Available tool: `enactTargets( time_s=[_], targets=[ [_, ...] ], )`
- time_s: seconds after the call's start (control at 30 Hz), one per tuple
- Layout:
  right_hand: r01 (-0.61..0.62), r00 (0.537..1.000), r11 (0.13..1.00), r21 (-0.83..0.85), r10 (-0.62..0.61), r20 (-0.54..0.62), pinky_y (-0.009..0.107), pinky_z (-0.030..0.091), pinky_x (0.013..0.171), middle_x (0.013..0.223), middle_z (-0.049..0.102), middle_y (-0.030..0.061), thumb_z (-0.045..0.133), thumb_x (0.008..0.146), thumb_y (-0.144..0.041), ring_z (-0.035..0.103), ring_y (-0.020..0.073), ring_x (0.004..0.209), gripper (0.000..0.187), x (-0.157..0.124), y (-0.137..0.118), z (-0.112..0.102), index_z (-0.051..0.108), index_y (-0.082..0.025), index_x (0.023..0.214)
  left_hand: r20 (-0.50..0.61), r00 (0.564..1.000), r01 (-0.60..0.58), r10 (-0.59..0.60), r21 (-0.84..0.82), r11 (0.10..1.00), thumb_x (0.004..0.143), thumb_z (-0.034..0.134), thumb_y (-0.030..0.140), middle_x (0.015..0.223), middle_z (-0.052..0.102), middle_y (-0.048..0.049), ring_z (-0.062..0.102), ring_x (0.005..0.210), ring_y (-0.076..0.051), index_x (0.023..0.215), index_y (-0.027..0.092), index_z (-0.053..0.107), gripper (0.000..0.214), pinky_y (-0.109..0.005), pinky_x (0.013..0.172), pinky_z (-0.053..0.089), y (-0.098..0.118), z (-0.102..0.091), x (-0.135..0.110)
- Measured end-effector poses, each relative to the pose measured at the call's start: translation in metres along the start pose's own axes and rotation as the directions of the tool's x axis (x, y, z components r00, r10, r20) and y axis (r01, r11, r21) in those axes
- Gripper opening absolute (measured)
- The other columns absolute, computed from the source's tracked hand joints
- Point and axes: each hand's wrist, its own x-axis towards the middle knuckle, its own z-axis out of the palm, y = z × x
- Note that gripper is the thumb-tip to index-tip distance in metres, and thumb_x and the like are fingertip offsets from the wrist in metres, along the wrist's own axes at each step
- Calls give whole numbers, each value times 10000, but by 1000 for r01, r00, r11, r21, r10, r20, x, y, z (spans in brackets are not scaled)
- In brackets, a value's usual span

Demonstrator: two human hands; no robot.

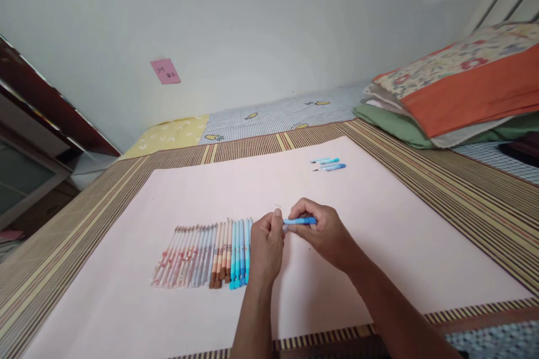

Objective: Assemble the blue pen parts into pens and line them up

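Observation:
My right hand (324,233) pinches a blue pen (301,221) held level above a pale pink sheet (379,235). My left hand (267,247) is closed at the pen's left end, its fingertips on what looks like the clear cap. Just left of my hands lies a tidy row of pens (202,258): several pink-patterned, a few brown, a few blue. Two uncapped blue pens (330,164) lie apart near the sheet's far edge.
The sheet lies on a striped mat (463,190) over a bed. Folded bedding with an orange band (463,90) is stacked at the right. A white wall with a pink note (165,71) stands behind. Dark furniture (33,123) is at the left.

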Motion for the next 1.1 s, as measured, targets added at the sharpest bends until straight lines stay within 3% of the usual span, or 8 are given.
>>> enactTargets(
  time_s=[0.1, 0.23, 0.3, 0.47, 0.67, 0.8, 0.93, 1.1],
  targets=[
    [-3, 1000, 1000, 0, 3, -22, 245, 421, 614, 720, 600, -33, 715, 776, -223, 535, 131, 665, 102, 1, 1, -2, 622, -194, 807, 72, 997, -17, 22, -76, 997, 956, 476, 562, 493, 438, 48, 407, 462, -103, 640, 198, 493, 481, -245, 495, 314, 4, -2, 1],
    [-24, 999, 999, 33, 26, -44, 247, 425, 613, 717, 610, -29, 723, 770, -235, 541, 135, 664, 112, 2, 5, -6, 637, -193, 829, 157, 984, -34, 79, -273, 961, 850, 703, 437, 645, 581, 39, 523, 561, -109, 914, 187, 599, 279, -241, 596, 418, 9, -5, 1],
    [-20, 999, 999, 25, 21, -43, 248, 420, 609, 710, 604, -30, 719, 770, -230, 534, 134, 661, 101, 2, 5, -6, 643, -195, 827, 154, 986, -23, 67, -274, 962, 849, 709, 421, 618, 579, 38, 491, 521, -92, 825, 177, 586, 274, -233, 574, 405, 9, -5, 1],
    [-2, 999, 999, 39, 3, -37, 257, 442, 644, 765, 627, -14, 732, 769, -256, 556, 148, 717, 113, 2, 4, -7, 642, -198, 807, 111, 990, -63, 86, -193, 979, 977, 495, 489, 500, 508, 29, 431, 461, -93, 642, 183, 516, 455, -232, 502, 348, 6, -3, -1],
    [12, 999, 998, 68, -8, -52, 259, 448, 644, 761, 633, -9, 719, 770, -225, 563, 151, 718, 95, 2, 5, -11, 645, -196, 822, 210, 974, -19, 91, -322, 947, 853, 716, 383, 704, 636, 7, 573, 609, -121, 967, 172, 638, 252, -251, 635, 455, 11, -5, 0],
    [9, 997, 996, 89, -3, -75, 261, 450, 639, 740, 632, -10, 736, 755, -224, 566, 147, 702, 106, 2, 3, -9, 649, -191, 804, 168, 983, -14, 80, -365, 931, 890, 670, 378, 665, 620, 5, 548, 576, -109, 827, 162, 627, 229, -247, 618, 435, 10, -4, 1],
    [-28, 994, 969, 245, 54, -99, 277, 480, 648, 735, 650, -3, 745, 769, -298, 596, 151, 690, 162, 2, 3, -2, 650, -186, 837, 160, 984, 9, 80, -490, 872, 894, 665, 367, 693, 632, 5, 566, 619, -117, 1001, 167, 674, 226, -256, 664, 447, 9, -4, 2],
    [-80, 987, 915, 395, 127, -95, 296, 497, 636, 677, 632, -12, 785, 739, -361, 587, 146, 631, 255, 3, 9, 11, 635, -183, 845, 146, 987, 23, 69, -550, 835, 811, 753, 342, 707, 630, -2, 550, 634, -117, 967, 156, 711, 247, -266, 694, 457, 5, -5, 3]
  ],
)
